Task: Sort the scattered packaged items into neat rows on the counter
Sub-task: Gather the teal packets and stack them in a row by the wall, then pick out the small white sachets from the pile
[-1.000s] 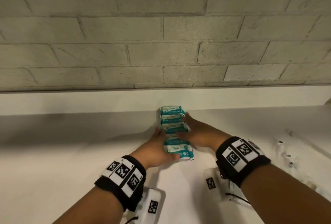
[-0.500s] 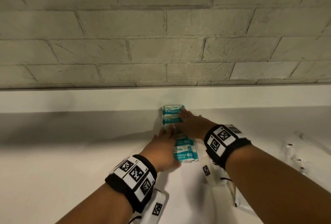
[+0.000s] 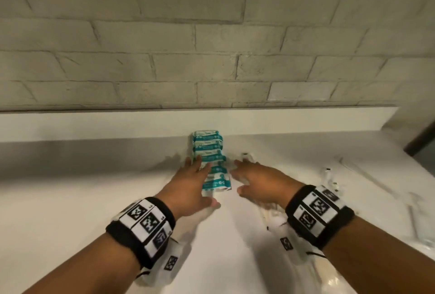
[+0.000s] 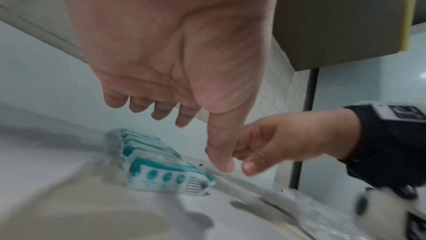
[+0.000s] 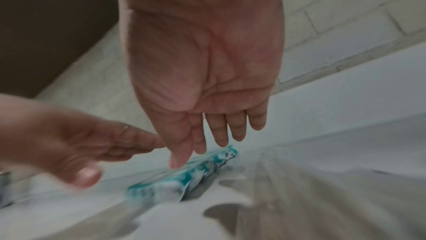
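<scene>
Several teal-and-white wipe packets (image 3: 210,158) lie overlapped in one row on the white counter (image 3: 70,187), running from the back ledge toward me. In the left wrist view the row of wipe packets (image 4: 159,165) shows below the fingers; in the right wrist view the row of wipe packets (image 5: 184,176) is blurred. My left hand (image 3: 195,180) hovers flat over the row's left edge, fingers straight, holding nothing. To the right of the row, my right hand (image 3: 254,178) is spread, also with nothing in it. Both palms, the left hand (image 4: 166,72) and the right hand (image 5: 207,72), look bare.
Clear plastic-wrapped items (image 3: 329,176) lie scattered on the counter at the right. A raised white ledge (image 3: 94,126) and a brick wall (image 3: 211,46) close off the back. A dark opening (image 3: 421,138) sits at the far right.
Both hands have drawn back off the row and apart; the right hand no longer presses the far packets. The view has shifted, with the row now further left.
</scene>
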Motion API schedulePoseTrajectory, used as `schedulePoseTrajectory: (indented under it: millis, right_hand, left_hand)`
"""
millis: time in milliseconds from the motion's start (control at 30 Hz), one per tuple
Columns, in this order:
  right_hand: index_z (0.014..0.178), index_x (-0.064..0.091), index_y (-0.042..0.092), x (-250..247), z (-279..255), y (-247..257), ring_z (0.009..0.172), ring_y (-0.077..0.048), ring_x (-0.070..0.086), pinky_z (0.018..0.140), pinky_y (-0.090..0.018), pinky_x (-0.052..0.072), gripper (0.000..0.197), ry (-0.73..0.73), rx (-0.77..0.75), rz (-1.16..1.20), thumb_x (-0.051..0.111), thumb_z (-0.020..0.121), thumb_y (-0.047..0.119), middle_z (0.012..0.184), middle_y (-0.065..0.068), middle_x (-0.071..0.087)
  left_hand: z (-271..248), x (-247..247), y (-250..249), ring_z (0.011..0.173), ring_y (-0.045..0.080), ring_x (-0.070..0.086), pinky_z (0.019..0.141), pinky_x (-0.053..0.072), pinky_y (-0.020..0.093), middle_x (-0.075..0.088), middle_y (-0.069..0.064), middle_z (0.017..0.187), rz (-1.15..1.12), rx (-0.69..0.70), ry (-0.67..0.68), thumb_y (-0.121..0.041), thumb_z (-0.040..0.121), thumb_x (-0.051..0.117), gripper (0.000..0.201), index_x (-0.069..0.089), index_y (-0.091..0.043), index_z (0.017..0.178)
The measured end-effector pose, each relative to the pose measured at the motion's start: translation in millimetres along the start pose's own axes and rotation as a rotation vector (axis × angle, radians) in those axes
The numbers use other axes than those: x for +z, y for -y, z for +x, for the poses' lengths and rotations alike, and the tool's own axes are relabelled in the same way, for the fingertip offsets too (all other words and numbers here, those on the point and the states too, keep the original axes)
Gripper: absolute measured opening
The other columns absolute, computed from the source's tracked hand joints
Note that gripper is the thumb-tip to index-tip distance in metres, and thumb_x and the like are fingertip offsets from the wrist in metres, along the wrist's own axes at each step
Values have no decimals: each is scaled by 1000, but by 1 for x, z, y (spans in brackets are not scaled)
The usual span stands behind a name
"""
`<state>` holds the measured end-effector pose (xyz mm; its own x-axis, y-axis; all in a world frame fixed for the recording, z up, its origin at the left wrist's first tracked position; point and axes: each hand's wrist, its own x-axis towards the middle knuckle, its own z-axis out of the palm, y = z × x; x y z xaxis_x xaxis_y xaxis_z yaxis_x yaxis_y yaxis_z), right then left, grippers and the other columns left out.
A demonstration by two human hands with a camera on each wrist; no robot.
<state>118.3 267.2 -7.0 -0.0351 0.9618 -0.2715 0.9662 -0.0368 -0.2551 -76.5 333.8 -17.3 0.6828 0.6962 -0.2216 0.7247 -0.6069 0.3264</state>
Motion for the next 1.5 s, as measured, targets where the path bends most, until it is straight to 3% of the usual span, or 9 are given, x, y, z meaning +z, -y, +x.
schedulePoseTrajectory:
  millis: [167,267,400,600,700,867,1033,1300,1500]
  right_hand:
    - [139,46,32,48,-87,-4,144,-11,23,117,-33,22,46,115,-147,-60,49,94,38,153,9,35]
    - [115,63,32,52,-131,-12,112,-12,54,94,-34,46,26,48,-93,19,51,92,36,118,11,61]
    - [86,62,29,42,-173,-60,87,-13,55,77,-30,47,13,-75,116,64,51,89,26,88,13,52]
    - [143,40,33,37,-228,-160,131,-23,40,106,-36,37,55,100,411,-101,56,90,31,143,-1,40]
    - [150,22,37,37,-239,-196,144,-22,24,117,-39,23,61,148,399,-28,48,95,34,160,5,18]
    - [136,45,26,26,-237,-234,121,-24,46,98,-37,41,42,25,456,-78,45,95,37,136,-4,48]
    - [121,55,17,15,-220,-239,109,-26,54,88,-36,46,43,-89,495,-126,48,90,46,118,-7,57]
    - [123,48,13,22,-194,-223,95,-27,53,83,-37,50,64,52,553,-72,71,69,39,106,-7,50]
    - [134,40,15,23,-191,-230,120,-31,47,97,-42,44,79,46,525,97,65,75,61,132,-12,43]
  left_hand:
    - [-36,24,-47,149,13,2,119,10,29,4,-5,162,-16,62,154,-61,82,59,83,21,-32,150]
    - [-50,36,-81,148,10,9,119,12,27,10,-7,161,28,87,245,-61,83,57,79,25,-32,149]
    - [-54,43,-121,141,16,30,114,24,28,28,-4,156,71,111,278,-53,88,56,68,33,-29,147]
    - [-20,56,-166,148,18,12,120,16,36,9,0,162,148,108,203,-48,91,52,75,16,-25,152]
    - [-20,66,-185,142,24,28,115,27,39,24,2,157,212,90,237,-43,92,51,63,29,-25,148]
    - [-47,82,-194,112,26,52,96,45,40,53,3,125,303,50,242,-40,87,48,37,57,-26,120]
    - [-47,72,-209,93,23,56,81,48,34,56,1,98,312,-112,126,-43,91,40,34,66,-22,88]
    - [34,64,-199,123,26,49,99,39,29,48,11,135,-115,-278,-131,-9,88,48,40,53,-14,127]
    - [61,75,-199,123,35,49,98,43,40,44,19,138,-13,-431,-89,-39,93,45,56,38,-7,138]
